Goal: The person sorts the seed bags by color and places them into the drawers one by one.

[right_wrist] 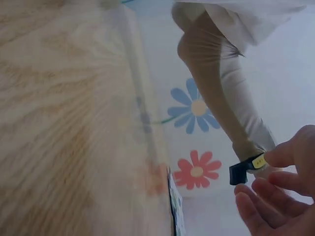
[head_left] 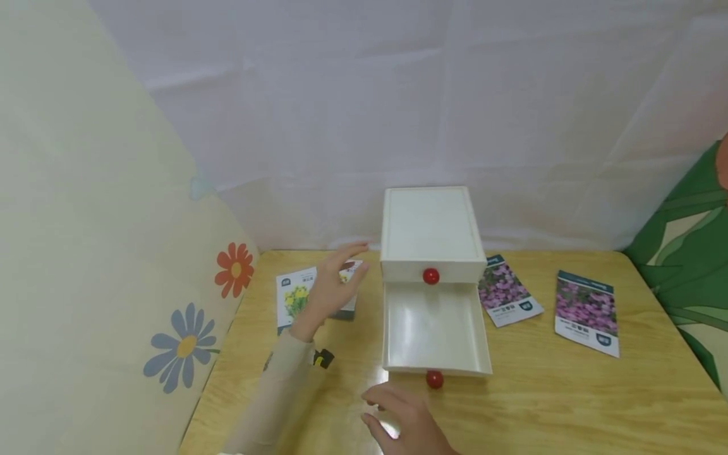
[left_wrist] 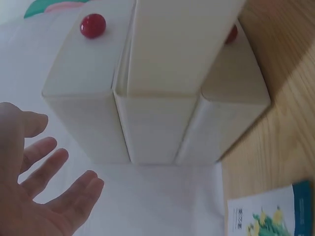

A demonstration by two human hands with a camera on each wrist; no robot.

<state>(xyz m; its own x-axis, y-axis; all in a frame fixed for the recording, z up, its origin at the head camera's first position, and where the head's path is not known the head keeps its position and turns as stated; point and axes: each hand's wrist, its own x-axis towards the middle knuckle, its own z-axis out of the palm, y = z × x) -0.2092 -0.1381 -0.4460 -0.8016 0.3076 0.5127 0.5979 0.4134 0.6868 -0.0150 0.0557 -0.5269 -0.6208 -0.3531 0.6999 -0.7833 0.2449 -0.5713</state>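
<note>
A white box of three stacked drawers (head_left: 430, 224) stands at the back of the table, with red ball knobs. Its middle drawer (head_left: 435, 325) is pulled out; no contents show in it. The top drawer (left_wrist: 93, 64) and the lowest drawer (left_wrist: 236, 78) are pushed in. To the box's left, my left hand (head_left: 332, 287) hovers with loosely bent fingers, apart from the box. My right hand (head_left: 412, 420) is in front of the pulled-out drawer, left of its red knob (head_left: 435, 379). Its thumb and fingers are spread apart, and I see nothing held between them.
A packet with yellow flowers (head_left: 296, 297) lies at the left; another packet (head_left: 348, 309) is partly hidden behind my left hand. Two purple-flower packets (head_left: 506, 291) (head_left: 587, 313) lie right of the box. A white cloth (head_left: 364, 126) hangs behind the table (head_left: 546, 392).
</note>
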